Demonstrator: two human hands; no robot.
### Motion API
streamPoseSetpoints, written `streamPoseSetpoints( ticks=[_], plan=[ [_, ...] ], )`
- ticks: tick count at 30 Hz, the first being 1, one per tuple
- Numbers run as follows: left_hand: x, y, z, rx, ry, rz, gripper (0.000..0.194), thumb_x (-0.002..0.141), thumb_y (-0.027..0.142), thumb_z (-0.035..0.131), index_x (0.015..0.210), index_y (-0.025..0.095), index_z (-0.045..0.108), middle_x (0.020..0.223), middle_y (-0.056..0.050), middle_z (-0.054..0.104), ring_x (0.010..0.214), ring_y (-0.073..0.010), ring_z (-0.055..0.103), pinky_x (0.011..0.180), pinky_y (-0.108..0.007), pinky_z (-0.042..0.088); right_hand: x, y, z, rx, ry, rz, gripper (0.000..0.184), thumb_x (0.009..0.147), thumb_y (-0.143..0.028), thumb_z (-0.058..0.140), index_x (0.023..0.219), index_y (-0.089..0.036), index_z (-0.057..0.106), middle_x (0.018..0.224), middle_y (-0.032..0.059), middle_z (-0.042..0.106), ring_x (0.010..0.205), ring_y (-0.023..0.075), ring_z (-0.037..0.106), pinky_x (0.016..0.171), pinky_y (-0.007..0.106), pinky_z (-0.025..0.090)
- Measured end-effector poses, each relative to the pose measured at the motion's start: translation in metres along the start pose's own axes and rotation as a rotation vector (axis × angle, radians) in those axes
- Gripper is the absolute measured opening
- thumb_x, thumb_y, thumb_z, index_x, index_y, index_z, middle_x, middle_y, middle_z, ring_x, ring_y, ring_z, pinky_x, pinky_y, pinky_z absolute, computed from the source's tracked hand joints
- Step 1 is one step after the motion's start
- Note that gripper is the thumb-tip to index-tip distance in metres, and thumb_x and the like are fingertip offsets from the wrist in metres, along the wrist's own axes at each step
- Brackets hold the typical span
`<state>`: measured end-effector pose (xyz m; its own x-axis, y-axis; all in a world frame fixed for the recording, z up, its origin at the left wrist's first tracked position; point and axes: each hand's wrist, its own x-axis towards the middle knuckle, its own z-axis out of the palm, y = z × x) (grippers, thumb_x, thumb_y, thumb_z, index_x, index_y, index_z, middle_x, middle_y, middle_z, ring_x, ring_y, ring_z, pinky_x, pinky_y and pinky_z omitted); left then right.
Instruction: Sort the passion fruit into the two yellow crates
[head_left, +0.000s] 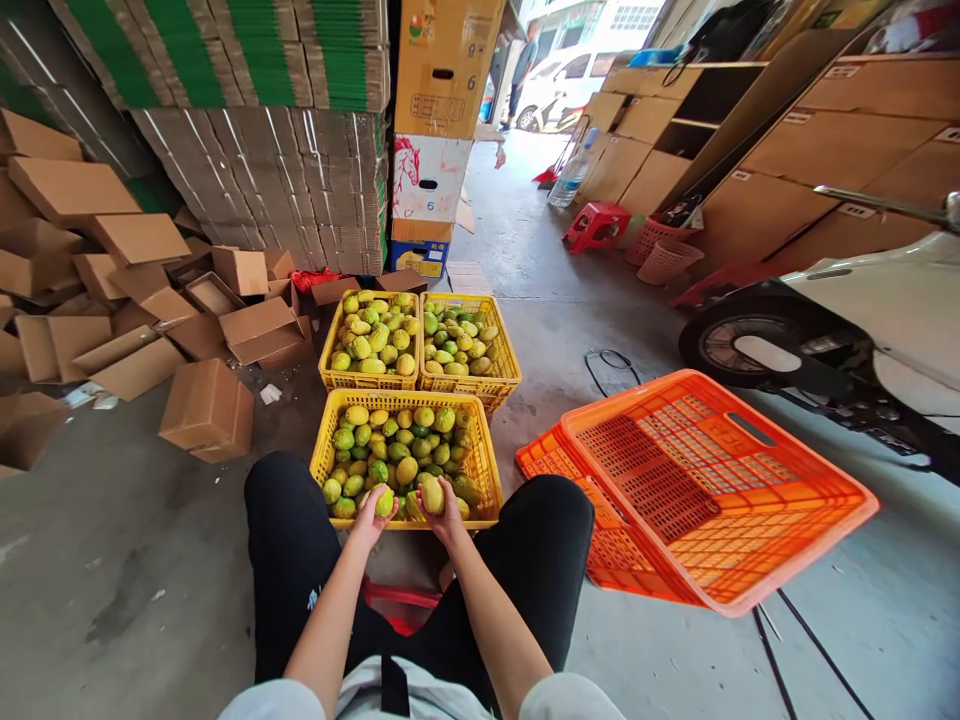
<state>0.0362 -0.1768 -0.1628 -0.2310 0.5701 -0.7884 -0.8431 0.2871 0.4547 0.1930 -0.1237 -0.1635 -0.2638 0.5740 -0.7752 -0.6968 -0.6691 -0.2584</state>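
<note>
Between my knees stands the front yellow crate [489, 470], filled with oval yellow-green fruits [406, 470] whose exact kind I cannot tell. Over its near edge, my left hand [369, 520] is closed round a greenish-yellow fruit [385, 502]. A duller yellow fruit [432, 496] is in the grip of my right hand [448, 515], a short way to the right. Both hands are apart from each other, with the held fruits facing up. Behind the front crate are a left rear crate [367, 380] and a right rear crate [472, 384], both holding similar fruit.
To my right, an empty orange crate [720, 590] leans tilted on another orange crate [547, 460]. A scooter [885, 330] stands beyond it. Loose cardboard boxes [210, 410] litter the left floor, before stacked flattened cartons [262, 170]. A red stool [596, 225] is farther back.
</note>
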Motion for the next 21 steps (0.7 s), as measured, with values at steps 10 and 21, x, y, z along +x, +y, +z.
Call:
streamPoseSetpoints(
  ticks=[10,21],
  plan=[
    [-0.002,0.0,0.0,0.025,-0.027,-0.013,0.019,0.085,0.013,0.077,0.095,0.016,0.061,0.08,-0.005,0.073,0.062,-0.0147,0.072,0.058,-0.024,0.062,-0.001,-0.001,-0.001,0.085,-0.015,0.043,0.03,0.089,-0.032,0.043,0.103,-0.018,0.065,0.077,0.0103,0.075,0.08,0.0288,0.078,0.062,0.042,0.065],
    [-0.003,0.003,0.005,-0.084,0.05,-0.022,0.008,0.09,0.01,0.063,0.097,0.013,0.066,0.074,-0.003,0.071,0.059,-0.014,0.069,0.054,-0.021,0.057,0.005,0.001,-0.007,0.055,0.035,-0.087,0.021,0.078,-0.027,0.077,0.088,-0.024,0.059,0.074,-0.0001,0.073,0.07,0.0219,0.074,0.065,0.038,0.067]
  ],
)
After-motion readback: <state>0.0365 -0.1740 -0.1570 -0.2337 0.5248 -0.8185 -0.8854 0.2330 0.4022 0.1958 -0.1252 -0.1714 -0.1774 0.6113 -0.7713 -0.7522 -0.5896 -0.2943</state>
